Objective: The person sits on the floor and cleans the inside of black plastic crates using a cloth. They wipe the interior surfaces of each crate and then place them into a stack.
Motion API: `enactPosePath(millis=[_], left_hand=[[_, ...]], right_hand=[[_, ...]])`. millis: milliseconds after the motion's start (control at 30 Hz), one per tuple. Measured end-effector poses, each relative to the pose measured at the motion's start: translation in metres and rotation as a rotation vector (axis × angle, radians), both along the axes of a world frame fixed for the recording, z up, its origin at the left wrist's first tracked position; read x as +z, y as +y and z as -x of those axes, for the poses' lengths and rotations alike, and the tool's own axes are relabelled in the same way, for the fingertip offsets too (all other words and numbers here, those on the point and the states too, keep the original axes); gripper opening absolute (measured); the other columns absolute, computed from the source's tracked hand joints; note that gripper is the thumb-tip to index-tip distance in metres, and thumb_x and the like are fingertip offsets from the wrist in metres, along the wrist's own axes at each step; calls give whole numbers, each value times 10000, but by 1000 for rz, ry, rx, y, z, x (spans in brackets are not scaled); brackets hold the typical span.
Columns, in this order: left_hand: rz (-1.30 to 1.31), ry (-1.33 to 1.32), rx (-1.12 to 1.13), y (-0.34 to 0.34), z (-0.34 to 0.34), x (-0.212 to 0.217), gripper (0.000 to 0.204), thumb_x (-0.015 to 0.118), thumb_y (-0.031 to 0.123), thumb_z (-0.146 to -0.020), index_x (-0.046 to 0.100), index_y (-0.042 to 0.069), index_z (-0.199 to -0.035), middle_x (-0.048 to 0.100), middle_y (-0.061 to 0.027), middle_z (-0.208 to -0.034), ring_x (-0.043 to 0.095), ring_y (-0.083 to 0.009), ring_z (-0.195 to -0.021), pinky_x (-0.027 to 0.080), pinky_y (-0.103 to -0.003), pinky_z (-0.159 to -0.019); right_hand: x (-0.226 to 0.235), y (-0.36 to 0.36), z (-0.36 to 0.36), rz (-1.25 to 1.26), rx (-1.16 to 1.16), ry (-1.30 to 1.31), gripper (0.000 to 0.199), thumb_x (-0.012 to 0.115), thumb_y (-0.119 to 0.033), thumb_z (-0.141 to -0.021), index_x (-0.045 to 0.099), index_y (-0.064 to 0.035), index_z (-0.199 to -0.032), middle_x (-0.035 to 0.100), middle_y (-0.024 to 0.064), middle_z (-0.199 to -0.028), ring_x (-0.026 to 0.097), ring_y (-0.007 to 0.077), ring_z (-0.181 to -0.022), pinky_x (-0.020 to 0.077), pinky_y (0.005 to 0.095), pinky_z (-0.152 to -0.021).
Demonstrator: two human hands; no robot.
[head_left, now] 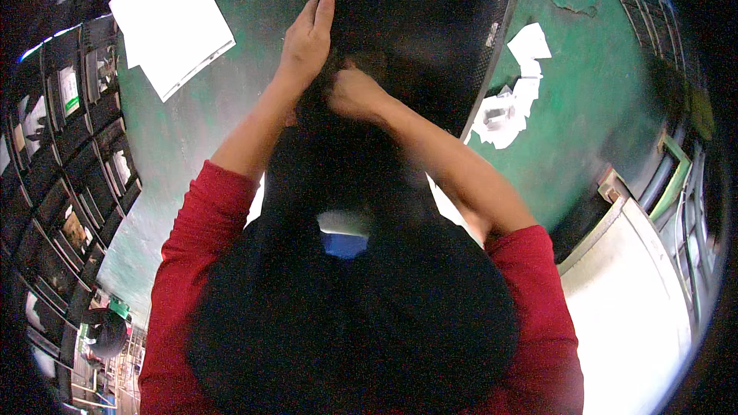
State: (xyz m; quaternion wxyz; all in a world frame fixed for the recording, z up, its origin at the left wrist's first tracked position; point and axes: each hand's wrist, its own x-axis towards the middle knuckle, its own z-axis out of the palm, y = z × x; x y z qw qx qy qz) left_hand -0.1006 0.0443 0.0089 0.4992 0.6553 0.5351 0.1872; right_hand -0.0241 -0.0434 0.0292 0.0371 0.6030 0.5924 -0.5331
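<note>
A large black crate or tray (427, 23) with a perforated side wall lies in front of me, its inside too dark to make out. My left hand (310, 40) is closed on its left edge, with the thumb and fingers pointing away from me. Just right of it and nearer to me, my right hand (357, 94) is curled into a closed grip close to the crate's near left corner. Whatever sits inside those fingers is hidden in the dark.
White sheets (173, 27) lie on the green floor (584, 54) at the far left. Crumpled white paper (507, 111) is right of the crate. Dark shelving (69, 154) lines the left side; a white panel (634, 300) stands at the near right.
</note>
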Motion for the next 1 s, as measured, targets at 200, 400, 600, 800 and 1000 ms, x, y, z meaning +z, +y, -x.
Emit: enactPosePath(millis=[200,400,600,800,1000], left_hand=[[-45,61,-28,4,2,-7,653,356,541,-917,491,-2,-1254,535,-263,-1206,467,-427,-1165,368,-428,-978],[-95,130,-42,4,0,1,640,365,532,-919,492,-2,-1250,554,-264,-1175,485,-429,-1141,376,-435,-973],[-134,67,9,-13,-10,6,540,377,454,-938,488,41,-1268,587,-241,-1131,541,-420,-1066,415,-444,-924],[-219,87,21,-18,-10,8,533,384,432,-940,478,30,-1279,584,-234,-1142,535,-417,-1077,417,-442,-919],[-191,103,-42,-29,-9,3,523,369,406,-954,466,13,-1287,552,-215,-1194,519,-402,-1096,406,-423,-935]], right_hand=[[18,-18,-6,-188,-263,209,386,491,-275,-864,587,55,-1039,546,286,-1108,521,441,-1034,426,469,-904],[4,-36,-23,-203,-374,241,380,520,-189,-867,484,-8,-1199,617,255,-994,606,397,-922,467,437,-818],[34,-75,-96,264,-128,-270,390,603,-100,-778,560,-45,-1162,647,239,-880,649,362,-810,519,406,-699],[31,-24,-18,-43,-203,27,365,528,-82,-793,548,-31,-1154,632,256,-921,600,441,-874,488,482,-773],[-2,-86,-117,195,7,-315,328,589,-160,-788,606,-43,-1094,639,218,-950,618,389,-890,494,450,-802]])
